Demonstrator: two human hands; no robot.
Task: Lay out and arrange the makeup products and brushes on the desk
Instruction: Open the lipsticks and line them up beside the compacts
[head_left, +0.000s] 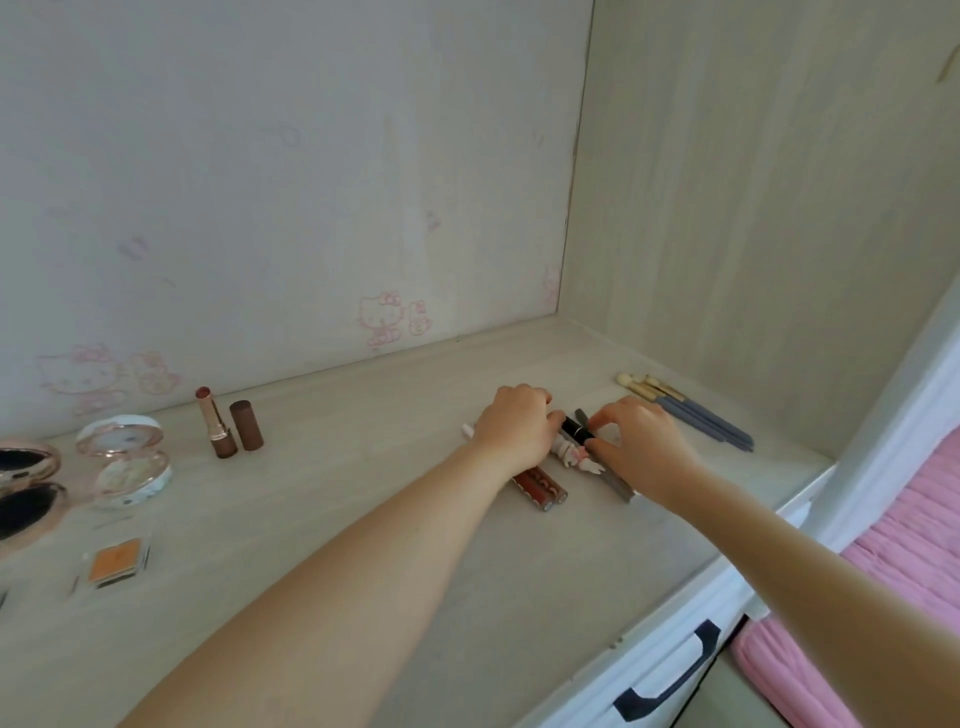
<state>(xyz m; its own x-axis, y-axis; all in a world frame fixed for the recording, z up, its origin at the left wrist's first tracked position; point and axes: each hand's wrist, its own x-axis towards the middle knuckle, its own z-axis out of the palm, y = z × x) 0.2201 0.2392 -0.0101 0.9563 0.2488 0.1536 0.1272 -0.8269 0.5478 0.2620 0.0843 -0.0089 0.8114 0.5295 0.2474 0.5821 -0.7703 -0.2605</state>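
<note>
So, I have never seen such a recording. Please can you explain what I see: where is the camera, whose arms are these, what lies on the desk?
No machine here: a person wears one camera on the head, looking down, so both arms are their own. The right hand pinches a black tube; the left hand, curled, meets its other end, but whether it grips I cannot tell. Beneath lie lip gloss tubes. To the right lie brushes. To the left stand an uncapped lipstick and a brown cap, then an open compact and an orange powder pan, all on the pale desk.
</note>
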